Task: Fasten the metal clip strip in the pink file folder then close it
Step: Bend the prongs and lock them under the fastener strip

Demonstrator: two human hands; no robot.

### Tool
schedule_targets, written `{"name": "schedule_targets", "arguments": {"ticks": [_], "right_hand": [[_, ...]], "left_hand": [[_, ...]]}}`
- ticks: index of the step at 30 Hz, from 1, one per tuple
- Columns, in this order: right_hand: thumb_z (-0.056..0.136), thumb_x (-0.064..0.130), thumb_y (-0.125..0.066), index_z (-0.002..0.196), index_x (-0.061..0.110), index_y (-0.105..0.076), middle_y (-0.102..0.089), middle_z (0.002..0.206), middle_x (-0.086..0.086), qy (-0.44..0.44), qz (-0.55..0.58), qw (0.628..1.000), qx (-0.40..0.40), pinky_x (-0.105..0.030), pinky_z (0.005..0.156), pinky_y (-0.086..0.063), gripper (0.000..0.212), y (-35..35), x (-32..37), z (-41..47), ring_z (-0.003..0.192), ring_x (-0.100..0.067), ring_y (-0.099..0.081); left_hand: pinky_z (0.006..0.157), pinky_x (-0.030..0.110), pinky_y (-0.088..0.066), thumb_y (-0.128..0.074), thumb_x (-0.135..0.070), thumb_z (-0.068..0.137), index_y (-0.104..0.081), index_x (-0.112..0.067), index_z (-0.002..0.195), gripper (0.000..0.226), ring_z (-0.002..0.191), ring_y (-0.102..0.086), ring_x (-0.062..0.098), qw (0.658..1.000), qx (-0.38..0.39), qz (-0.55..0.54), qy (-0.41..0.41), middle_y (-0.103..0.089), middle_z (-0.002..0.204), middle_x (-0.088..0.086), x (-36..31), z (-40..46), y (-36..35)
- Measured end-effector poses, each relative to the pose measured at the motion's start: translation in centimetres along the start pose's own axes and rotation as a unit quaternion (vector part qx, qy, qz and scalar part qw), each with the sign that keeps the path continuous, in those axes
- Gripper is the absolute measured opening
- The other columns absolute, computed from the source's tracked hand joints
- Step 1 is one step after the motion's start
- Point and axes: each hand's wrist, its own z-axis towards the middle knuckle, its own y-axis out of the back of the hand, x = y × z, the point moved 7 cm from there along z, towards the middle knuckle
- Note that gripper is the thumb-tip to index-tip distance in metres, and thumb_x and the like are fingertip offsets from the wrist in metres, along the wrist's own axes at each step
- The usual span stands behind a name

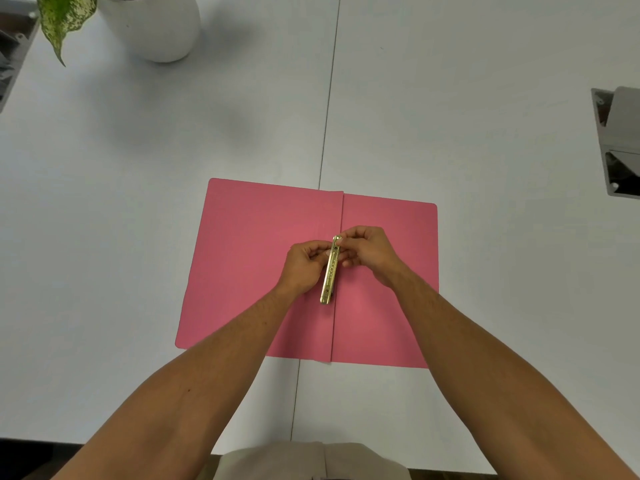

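The white desk (138,202) shows wide bare surface on all sides of the folder; a seam runs down its middle, and its near edge lies just below the folder. One pink file folder (249,265) lies open and flat, centred on the seam. One white plant pot (156,26) stands at the far left, well apart. One brass metal clip strip (330,271) lies along the folder's spine fold. Left hand (304,268): fingers curled, pinching the strip's upper part from the left. Right hand (369,252): fingers curled, thumb and fingertips pinching the strip's far end.
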Motion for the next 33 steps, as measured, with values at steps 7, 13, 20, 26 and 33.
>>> {"name": "schedule_targets", "arguments": {"ticks": [7, 13, 20, 26, 33], "right_hand": [[0.086, 0.005, -0.066, 0.093, 0.003, -0.07, -0.07, 0.076, -0.011, 0.005, -0.037, 0.999, -0.029, -0.023, 0.05, -0.051, 0.007, 0.2, -0.3, 0.6, 0.058, -0.015, -0.064], [0.088, 0.007, -0.067, 0.097, 0.005, -0.07, -0.07, 0.078, -0.011, 0.021, -0.083, 0.995, -0.049, -0.019, 0.049, -0.052, 0.01, 0.1, -0.7, 0.8, 0.06, -0.016, -0.064], [0.087, 0.005, -0.067, 0.099, 0.002, -0.07, -0.069, 0.076, -0.011, 0.022, -0.102, 0.992, -0.078, -0.019, 0.05, -0.053, 0.012, 0.0, -1.6, 1.0, 0.056, -0.012, -0.062], [0.084, 0.003, -0.068, 0.095, 0.004, -0.071, -0.073, 0.083, -0.019, 0.038, -0.138, 0.984, -0.107, -0.039, 0.071, -0.061, 0.011, 0.1, -2.1, 1.3, 0.068, -0.024, -0.068], [0.081, -0.004, -0.069, 0.095, 0.01, -0.062, -0.072, 0.076, -0.018, 0.04, -0.176, 0.978, -0.107, -0.035, 0.061, -0.06, 0.02, 0.5, -2.1, 1.3, 0.063, -0.026, -0.071]], "left_hand": [[0.07, 0.021, -0.056, -0.062, -0.003, 0.089, -0.069, -0.006, 0.115, 0.026, 0.069, -0.069, 0.005, 0.999, 0.01, 0.034, 0.006, -0.074, 0.093, 0.01, 0.0, -0.6, -0.2], [0.075, 0.033, -0.057, -0.072, -0.001, 0.081, -0.067, -0.007, 0.116, 0.036, 0.071, -0.064, 0.022, 0.994, 0.003, 0.108, 0.0, -0.07, 0.086, 0.018, 0.1, -0.2, -0.1], [0.061, 0.016, -0.052, -0.072, 0.002, 0.079, -0.067, -0.008, 0.109, 0.032, 0.056, -0.057, 0.004, 0.985, 0.001, 0.17, 0.015, -0.065, 0.07, 0.0, 1.0, 0.3, 0.0], [0.05, 0.007, -0.044, -0.066, 0.005, 0.078, -0.068, -0.004, 0.092, 0.017, 0.045, -0.055, -0.009, 0.981, -0.023, 0.192, 0.022, -0.063, 0.06, -0.008, 0.9, 0.6, -0.2], [0.066, 0.03, -0.057, -0.076, 0.002, 0.073, -0.068, -0.006, 0.085, 0.017, 0.062, -0.067, 0.016, 0.979, -0.021, 0.197, 0.042, -0.07, 0.065, 0.004, 0.7, 0.9, -0.4]]}}
